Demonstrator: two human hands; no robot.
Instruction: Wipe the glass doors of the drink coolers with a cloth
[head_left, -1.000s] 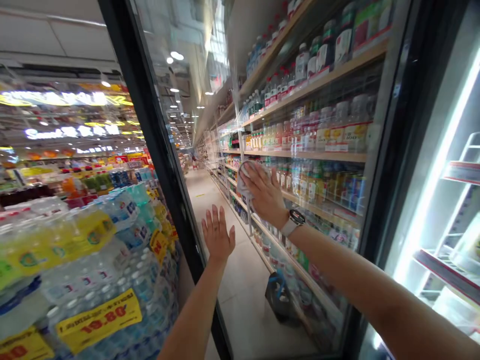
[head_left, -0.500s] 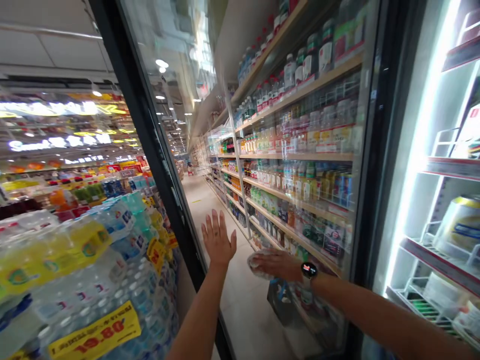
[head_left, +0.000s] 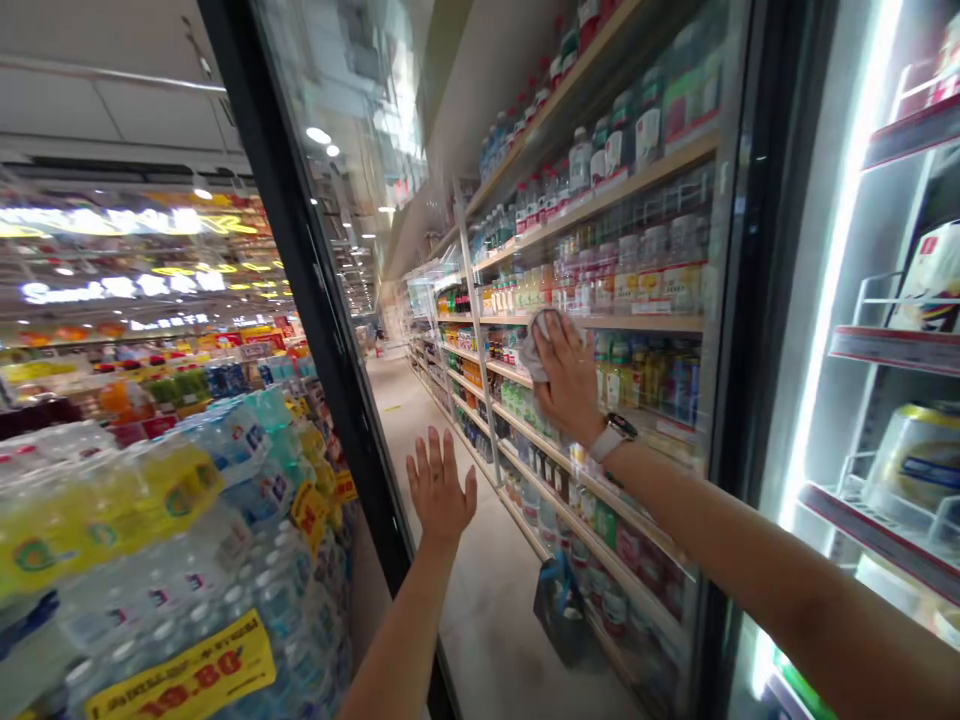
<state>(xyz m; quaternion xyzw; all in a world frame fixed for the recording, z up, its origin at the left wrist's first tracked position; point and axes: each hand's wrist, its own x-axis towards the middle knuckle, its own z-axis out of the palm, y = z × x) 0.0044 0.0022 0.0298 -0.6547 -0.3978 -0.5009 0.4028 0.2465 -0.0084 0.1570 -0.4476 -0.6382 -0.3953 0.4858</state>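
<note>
A tall glass door (head_left: 487, 560) in a black frame (head_left: 304, 240) stands in front of me, with shelves of bottles showing in the glass. My left hand (head_left: 442, 487) lies flat against the pane near its left side, fingers stretched out and nothing in it. Higher up and further right, my right hand (head_left: 568, 385) presses a crumpled pale cloth (head_left: 534, 348) to the glass. The fingers lie over the cloth and hide part of it. A smartwatch (head_left: 619, 430) is on my right wrist.
Packs of bottled drinks (head_left: 172, 500) are stacked at the left, with a yellow price sign (head_left: 184, 670) in front. At the right, a lit cooler (head_left: 810, 300) holds goods on wire shelves. A dark bin-like container (head_left: 559, 610) shows through or in the glass, low down.
My right hand has moved up the glass with the cloth, from low near the left hand to shelf height. My left hand has stayed nearly in place.
</note>
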